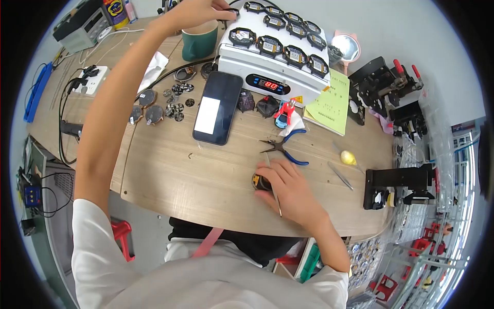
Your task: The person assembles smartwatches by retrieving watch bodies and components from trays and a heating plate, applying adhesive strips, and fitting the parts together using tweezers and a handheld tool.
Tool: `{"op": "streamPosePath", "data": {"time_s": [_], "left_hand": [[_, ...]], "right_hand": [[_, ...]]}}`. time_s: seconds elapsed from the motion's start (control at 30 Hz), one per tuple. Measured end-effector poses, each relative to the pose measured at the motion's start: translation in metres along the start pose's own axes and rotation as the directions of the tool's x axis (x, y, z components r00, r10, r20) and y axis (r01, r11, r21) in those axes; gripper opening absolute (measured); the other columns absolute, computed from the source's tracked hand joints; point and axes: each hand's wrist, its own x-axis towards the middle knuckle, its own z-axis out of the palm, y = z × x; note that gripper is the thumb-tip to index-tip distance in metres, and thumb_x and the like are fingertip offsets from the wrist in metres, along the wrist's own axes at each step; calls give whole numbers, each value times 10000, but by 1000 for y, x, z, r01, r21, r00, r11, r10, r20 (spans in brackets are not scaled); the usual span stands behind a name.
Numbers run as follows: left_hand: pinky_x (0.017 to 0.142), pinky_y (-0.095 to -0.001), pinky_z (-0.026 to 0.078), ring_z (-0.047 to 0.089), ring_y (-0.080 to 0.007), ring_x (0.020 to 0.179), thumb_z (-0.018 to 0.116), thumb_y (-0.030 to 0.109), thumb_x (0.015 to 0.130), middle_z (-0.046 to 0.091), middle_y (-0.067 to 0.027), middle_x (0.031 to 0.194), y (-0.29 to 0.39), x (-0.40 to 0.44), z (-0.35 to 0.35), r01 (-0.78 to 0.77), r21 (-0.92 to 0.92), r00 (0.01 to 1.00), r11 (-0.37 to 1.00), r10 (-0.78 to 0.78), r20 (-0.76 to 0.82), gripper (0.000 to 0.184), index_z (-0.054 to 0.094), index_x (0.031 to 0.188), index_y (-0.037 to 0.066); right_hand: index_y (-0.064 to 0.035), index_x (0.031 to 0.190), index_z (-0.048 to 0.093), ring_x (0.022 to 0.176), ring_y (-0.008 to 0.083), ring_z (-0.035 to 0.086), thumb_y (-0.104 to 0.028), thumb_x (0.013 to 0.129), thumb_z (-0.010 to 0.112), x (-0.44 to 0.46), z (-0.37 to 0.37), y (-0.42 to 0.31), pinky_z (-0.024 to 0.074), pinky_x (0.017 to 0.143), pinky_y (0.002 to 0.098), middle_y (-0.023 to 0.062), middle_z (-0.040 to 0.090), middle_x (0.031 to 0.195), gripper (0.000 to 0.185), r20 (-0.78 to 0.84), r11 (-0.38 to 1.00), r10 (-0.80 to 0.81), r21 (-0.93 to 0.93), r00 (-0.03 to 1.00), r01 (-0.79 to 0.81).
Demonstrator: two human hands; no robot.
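My left hand (198,14) reaches to the far left corner of the white heating box (236,64), fingers closed on a black watch case (231,15). On the box top sit several more black watch cases (268,46) in rows. Near the front of the desk, my right hand (293,193) curls round a slim metal tool (274,191), probably tweezers. Its fingers also touch a small dark round watch part (261,182) with a yellow patch, partly hidden. Blue-handled pliers (284,148) lie just beyond that hand.
A phone (218,108) leans near the box, whose display reads 80. Left of it lie round watch parts (154,114); behind stands a green mug (199,41). To the right are a yellow notebook (329,105), a metal tool (340,176) and a black press (399,186).
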Motion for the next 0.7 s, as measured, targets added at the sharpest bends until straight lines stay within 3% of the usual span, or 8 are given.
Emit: {"op": "streamPosePath", "data": {"time_s": [0.07, 0.17, 0.23, 0.27, 0.43, 0.5, 0.6, 0.7], "left_hand": [[935, -402, 584, 737, -300, 1048, 846, 255, 899, 747, -247, 1156, 4, -15, -9, 16, -10, 994, 1000, -17, -107, 683, 510, 1425, -21], [915, -361, 577, 718, -229, 1052, 797, 143, 933, 718, -189, 1191, 42, -69, -23, 70, -282, 979, 957, -121, -164, 523, 557, 1372, -7], [1003, -414, 541, 685, -259, 1166, 883, 331, 855, 724, -142, 1244, 36, -112, -19, -4, -359, 989, 933, -49, -139, 792, 531, 1485, 5], [1021, -413, 520, 672, -244, 1175, 886, 332, 856, 711, -127, 1284, 39, -144, -10, -13, -307, 992, 952, -26, -122, 820, 510, 1505, 2], [1087, -390, 472, 659, -257, 1236, 920, 180, 778, 710, -129, 1346, 116, -254, 47, 166, -215, 971, 962, -122, 205, 752, 588, 1424, -13], [1083, -408, 474, 655, -302, 1221, 864, 123, 845, 698, -158, 1349, 135, -278, 90, 161, -155, 952, 975, -113, 284, 660, 580, 1422, -27], [1090, -422, 473, 644, -333, 1230, 765, 40, 922, 681, -181, 1356, 142, -279, 114, 89, -127, 933, 988, -38, 357, 536, 576, 1419, -30], [1119, -440, 450, 617, -356, 1274, 668, 29, 982, 659, -206, 1372, 143, -279, 125, -19, -47, 938, 999, 34, 345, 462, 564, 1426, -49]], "right_hand": [[-50, 1242, 616, 1178, 350, 598, -169, 854, 821, -5, 3, 3, 510, 1006, 444, 114, 663, 1260, 455, 30, 999, 17, 31, 999, -17], [-52, 1226, 614, 1192, 339, 588, -180, 862, 803, -11, 2, 4, 505, 1014, 432, 118, 644, 1240, 430, 33, 998, 33, 57, 999, -35], [-54, 1210, 614, 1187, 339, 589, -180, 861, 802, -15, 2, 5, 507, 1013, 427, 114, 643, 1227, 416, -2, 997, 49, 60, 999, -49], [-54, 1180, 611, 1177, 338, 591, -174, 858, 802, -18, 2, 5, 509, 1009, 423, 111, 641, 1205, 392, -9, 994, 63, 88, 998, -62], [-77, 1076, 608, 1094, 353, 606, -89, 822, 849, -30, 6, 1, 537, 945, 432, 101, 685, 1228, 350, -114, 985, 84, 157, 990, -65], [-81, 1071, 607, 1077, 352, 607, -71, 814, 853, -77, -7, -10, 539, 934, 437, 105, 687, 1223, 356, -201, 963, 250, 149, 947, -222], [-81, 1048, 617, 1022, 331, 617, -58, 776, 886, -142, -29, -33, 544, 887, 411, 123, 707, 1199, 383, -361, 916, 393, 237, 846, -324], [-84, 995, 632, 944, 240, 644, -83, 772, 931, -237, -51, -79, 527, 840, 330, 130, 747, 1202, 373, -542, 698, 698, 369, 468, -613]]}}
